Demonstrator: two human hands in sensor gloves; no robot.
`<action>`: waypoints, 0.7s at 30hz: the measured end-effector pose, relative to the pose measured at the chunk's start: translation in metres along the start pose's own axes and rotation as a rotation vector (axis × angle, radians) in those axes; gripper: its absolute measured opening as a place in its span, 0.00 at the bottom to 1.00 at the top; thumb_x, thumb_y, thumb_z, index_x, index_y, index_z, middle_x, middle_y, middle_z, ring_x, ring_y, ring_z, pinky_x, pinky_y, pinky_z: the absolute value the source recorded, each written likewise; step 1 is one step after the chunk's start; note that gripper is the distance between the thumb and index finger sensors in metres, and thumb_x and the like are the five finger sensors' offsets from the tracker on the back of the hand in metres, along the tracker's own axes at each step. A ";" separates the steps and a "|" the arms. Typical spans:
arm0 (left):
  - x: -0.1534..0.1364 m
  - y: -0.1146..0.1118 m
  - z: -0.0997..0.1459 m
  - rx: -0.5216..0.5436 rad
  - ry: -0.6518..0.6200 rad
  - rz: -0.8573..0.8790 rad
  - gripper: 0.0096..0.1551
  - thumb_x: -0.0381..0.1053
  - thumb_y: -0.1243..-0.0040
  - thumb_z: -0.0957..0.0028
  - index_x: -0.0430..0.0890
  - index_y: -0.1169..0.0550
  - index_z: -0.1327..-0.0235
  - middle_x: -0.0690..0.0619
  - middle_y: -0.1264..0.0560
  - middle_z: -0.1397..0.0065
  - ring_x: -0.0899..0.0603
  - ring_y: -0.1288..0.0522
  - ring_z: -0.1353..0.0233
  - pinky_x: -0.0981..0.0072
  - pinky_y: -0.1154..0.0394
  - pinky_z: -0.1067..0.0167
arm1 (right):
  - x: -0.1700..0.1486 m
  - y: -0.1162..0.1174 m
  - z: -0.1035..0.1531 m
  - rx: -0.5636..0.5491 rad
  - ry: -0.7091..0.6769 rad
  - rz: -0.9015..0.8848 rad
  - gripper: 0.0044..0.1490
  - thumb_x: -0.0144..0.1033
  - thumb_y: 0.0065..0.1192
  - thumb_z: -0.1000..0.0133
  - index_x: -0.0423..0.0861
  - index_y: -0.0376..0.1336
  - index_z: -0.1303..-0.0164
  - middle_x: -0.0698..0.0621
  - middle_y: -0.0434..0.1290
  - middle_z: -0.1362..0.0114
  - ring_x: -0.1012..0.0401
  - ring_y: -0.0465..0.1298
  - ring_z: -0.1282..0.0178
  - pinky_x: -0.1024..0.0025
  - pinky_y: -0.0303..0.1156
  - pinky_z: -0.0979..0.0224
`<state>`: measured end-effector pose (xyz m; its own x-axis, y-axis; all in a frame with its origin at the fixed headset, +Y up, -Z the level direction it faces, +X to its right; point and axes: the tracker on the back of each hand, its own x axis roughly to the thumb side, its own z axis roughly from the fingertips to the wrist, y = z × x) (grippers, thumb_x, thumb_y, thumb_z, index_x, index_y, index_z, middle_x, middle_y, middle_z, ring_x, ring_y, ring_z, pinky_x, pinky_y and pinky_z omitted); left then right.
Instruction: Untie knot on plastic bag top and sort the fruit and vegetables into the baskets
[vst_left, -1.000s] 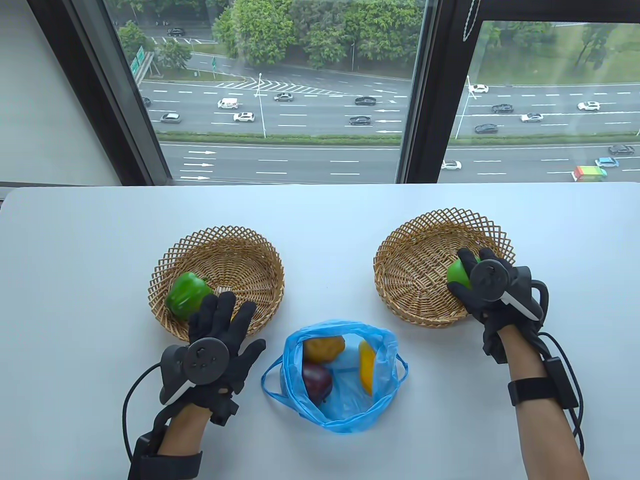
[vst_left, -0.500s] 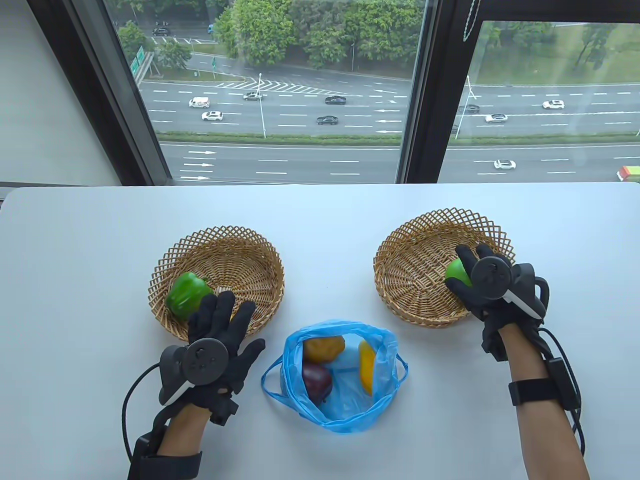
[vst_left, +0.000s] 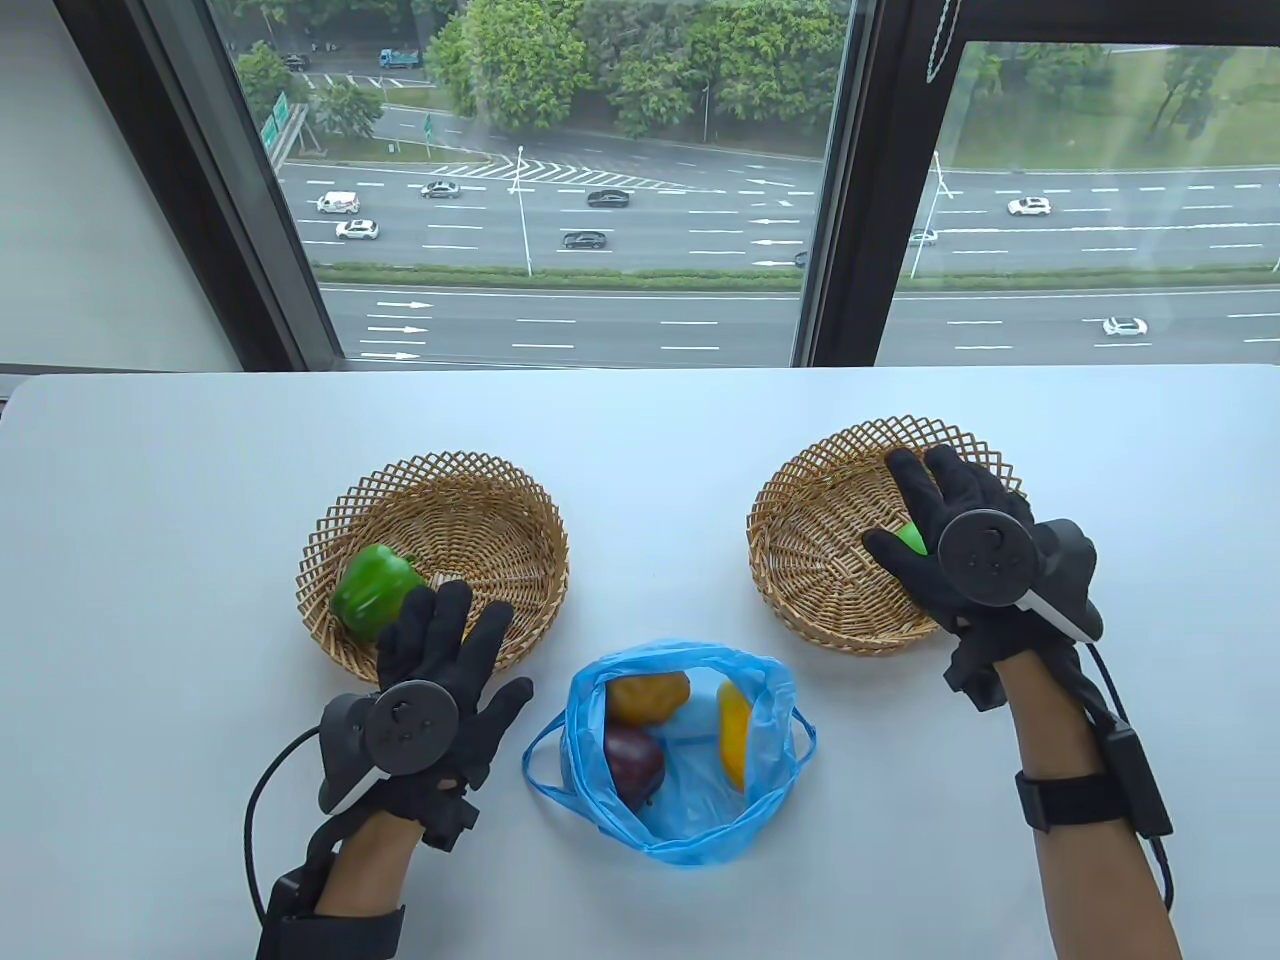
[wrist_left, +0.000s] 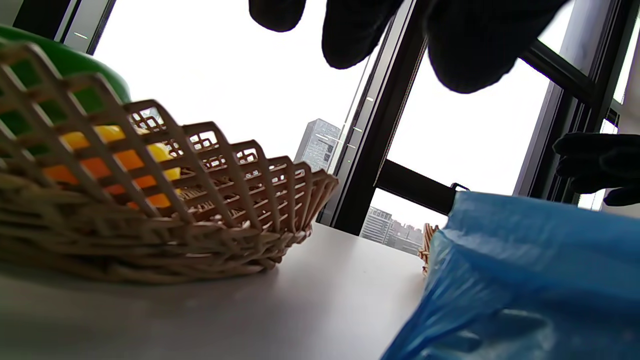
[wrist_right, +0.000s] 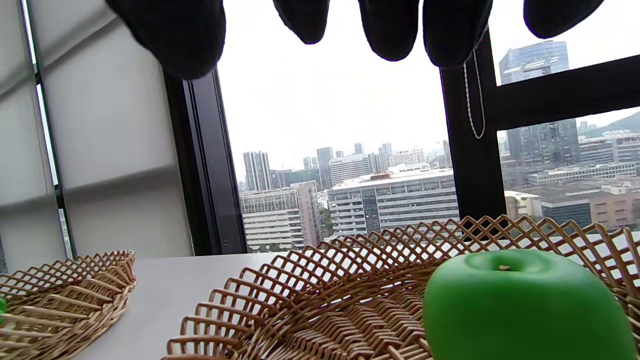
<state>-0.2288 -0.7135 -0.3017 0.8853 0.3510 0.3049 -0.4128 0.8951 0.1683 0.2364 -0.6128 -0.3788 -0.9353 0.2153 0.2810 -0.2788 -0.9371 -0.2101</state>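
The blue plastic bag (vst_left: 680, 790) lies open at the table's front middle, holding a dark red apple (vst_left: 633, 765), an orange-yellow piece (vst_left: 650, 697) and a yellow piece (vst_left: 735, 735). A green pepper (vst_left: 375, 590) lies in the left basket (vst_left: 480, 500), and a yellow-orange item (wrist_left: 115, 160) shows through its lattice. My left hand (vst_left: 450, 620) rests flat over that basket's front rim, fingers straight, holding nothing. A green apple (wrist_right: 525, 305) sits in the right basket (vst_left: 810, 540). My right hand (vst_left: 925, 500) hovers over it with fingers spread, off the apple.
The white table (vst_left: 650, 440) runs back to a large window. The bag's wall (wrist_left: 525, 280) rises close to the right of my left hand. The left basket (wrist_right: 65, 295) also shows at the right wrist view's lower left.
My right hand has let go of the green apple, opened its fingers and lifted over it. The apple stays in the right basket. My left hand has not moved.
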 end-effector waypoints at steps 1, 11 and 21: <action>0.000 0.000 0.000 0.000 0.000 -0.001 0.45 0.66 0.42 0.49 0.53 0.36 0.17 0.42 0.50 0.12 0.32 0.63 0.18 0.31 0.60 0.30 | 0.006 -0.003 0.001 -0.007 -0.019 -0.003 0.51 0.60 0.56 0.37 0.49 0.46 0.09 0.32 0.50 0.11 0.28 0.56 0.17 0.21 0.53 0.27; 0.000 0.000 0.001 0.007 -0.002 0.000 0.45 0.66 0.42 0.49 0.53 0.36 0.17 0.42 0.50 0.12 0.32 0.63 0.18 0.31 0.60 0.30 | 0.049 -0.014 0.012 -0.012 -0.150 -0.007 0.51 0.61 0.56 0.37 0.48 0.46 0.09 0.34 0.55 0.12 0.31 0.61 0.19 0.22 0.56 0.27; 0.000 0.000 0.000 0.010 -0.003 0.001 0.45 0.66 0.42 0.49 0.53 0.36 0.17 0.42 0.50 0.12 0.32 0.62 0.18 0.31 0.60 0.30 | 0.091 -0.010 0.023 0.001 -0.299 0.007 0.51 0.60 0.59 0.38 0.46 0.48 0.10 0.37 0.60 0.14 0.35 0.67 0.21 0.25 0.59 0.27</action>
<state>-0.2287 -0.7136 -0.3013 0.8844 0.3509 0.3077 -0.4157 0.8921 0.1773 0.1592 -0.5902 -0.3293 -0.8314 0.1185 0.5428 -0.2722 -0.9386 -0.2121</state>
